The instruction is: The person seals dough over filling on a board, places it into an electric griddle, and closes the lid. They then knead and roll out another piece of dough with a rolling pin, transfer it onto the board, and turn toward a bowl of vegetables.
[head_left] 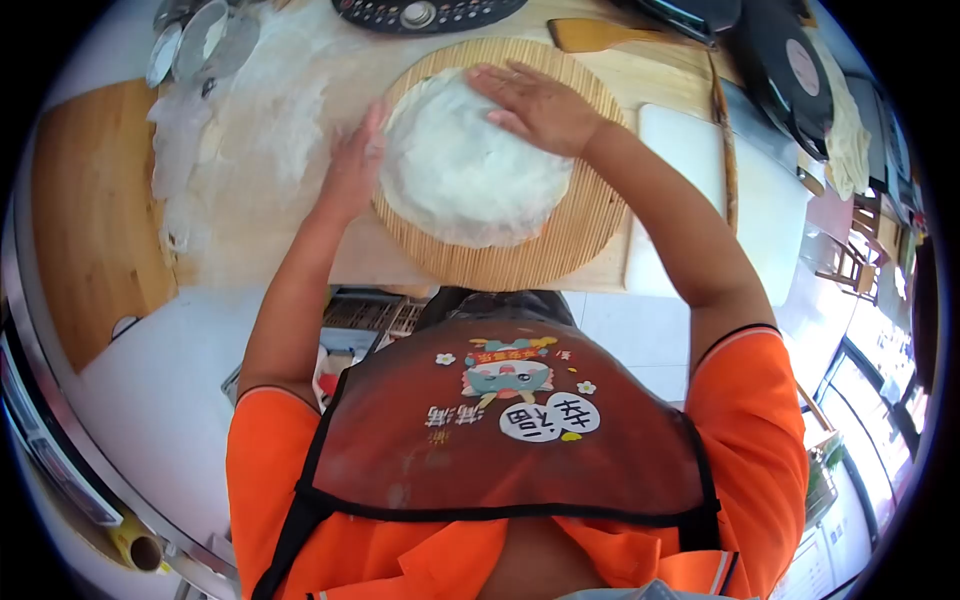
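A wide white round of dough (470, 165) lies on a round slatted wooden board (500, 262). Its surface looks soft and slightly uneven. My right hand (540, 112) rests on the dough's upper right part, palm down with fingers extended toward the left. At the dough's left edge is my left hand (352, 165), turned on its side with the fingers straight and pointing away from me. Whether it touches the edge I cannot tell for sure. Neither hand grips anything.
White flour (270, 100) dusts the tabletop on the left, near several bowls (215, 45). A black control panel (430, 14) sits at the back, a wooden spatula (600, 35) beside it. To the right are a white cutting board (683, 150), a thin stick (725, 150) and black pans (785, 70).
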Available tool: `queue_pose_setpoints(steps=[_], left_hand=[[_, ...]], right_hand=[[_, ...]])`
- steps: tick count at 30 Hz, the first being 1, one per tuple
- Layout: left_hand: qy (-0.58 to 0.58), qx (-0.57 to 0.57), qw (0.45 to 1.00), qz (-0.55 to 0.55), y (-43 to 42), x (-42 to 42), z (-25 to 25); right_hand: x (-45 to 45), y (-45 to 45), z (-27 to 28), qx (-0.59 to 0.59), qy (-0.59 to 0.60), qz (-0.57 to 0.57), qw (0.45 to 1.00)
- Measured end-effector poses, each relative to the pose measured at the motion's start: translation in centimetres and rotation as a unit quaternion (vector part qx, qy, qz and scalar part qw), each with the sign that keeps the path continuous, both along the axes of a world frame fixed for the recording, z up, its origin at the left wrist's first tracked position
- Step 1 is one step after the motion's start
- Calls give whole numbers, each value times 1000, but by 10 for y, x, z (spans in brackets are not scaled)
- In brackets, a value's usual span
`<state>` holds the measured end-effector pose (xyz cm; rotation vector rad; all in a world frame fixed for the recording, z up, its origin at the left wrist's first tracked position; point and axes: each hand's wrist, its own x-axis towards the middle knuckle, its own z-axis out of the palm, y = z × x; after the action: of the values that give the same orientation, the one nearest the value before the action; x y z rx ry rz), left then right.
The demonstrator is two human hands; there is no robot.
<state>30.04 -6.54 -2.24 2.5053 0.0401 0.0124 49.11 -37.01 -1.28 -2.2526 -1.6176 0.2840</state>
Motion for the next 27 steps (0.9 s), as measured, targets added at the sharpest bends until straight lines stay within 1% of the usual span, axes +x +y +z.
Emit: queue_pose_setpoints(steps=[1, 2, 5, 8, 11, 12, 14, 15, 17, 18, 20, 21, 22, 23, 24, 26, 27], left_hand=[[11, -26, 1000, 4, -6, -7, 7], [14, -52, 999, 7, -9, -7, 13], [-37, -62, 997, 36, -10, -15, 22], [13, 54, 998, -10, -33, -32, 25], [-64, 93, 994, -9, -48, -30, 29], [-50, 91, 995, -6, -49, -31, 28], [-33, 96, 995, -3, -40, -23, 25], [-25, 57, 998, -6, -35, -16, 33], [-9, -23, 1000, -11, -27, 2, 45], [-17, 0, 999, -30, -28, 9, 41], [-28, 40, 997, -68, -33, 23, 26], [-39, 40, 996, -67, -33, 26, 18], [-53, 39, 995, -68, -32, 29, 11], [-62, 37, 995, -67, -33, 23, 6], [-22, 11, 999, -49, -32, 18, 10], [38, -39, 998, -12, -24, 26, 20], [7, -14, 1000, -3, -23, 17, 30]], right_hand=[[-1, 0, 14, 0, -3, 2, 1000], [-5, -2, 31, -44, 48, -33, 997], [-9, -32, 39, 84, 125, -94, 984], [-44, -69, 37, 53, 24, -84, 995], [-72, -71, 26, 28, -19, -92, 995], [-73, -69, 28, 20, -28, -90, 995], [-64, -74, 31, -7, 24, -93, 995], [-59, -76, 33, -15, 48, -93, 994], [-51, -82, 38, 13, 55, -98, 994], [-53, -84, 36, 23, 66, -102, 992], [-68, -82, 26, -3, -13, -99, 995], [-74, -81, 23, -17, -52, -97, 994], [-71, -81, 20, -27, -67, -96, 993], [-68, -80, 19, -39, -76, -92, 992], [-71, -80, 22, -47, -86, -89, 991], [-77, -87, 37, -30, -70, -121, 990], [-82, -93, 46, -24, -59, -137, 988]])
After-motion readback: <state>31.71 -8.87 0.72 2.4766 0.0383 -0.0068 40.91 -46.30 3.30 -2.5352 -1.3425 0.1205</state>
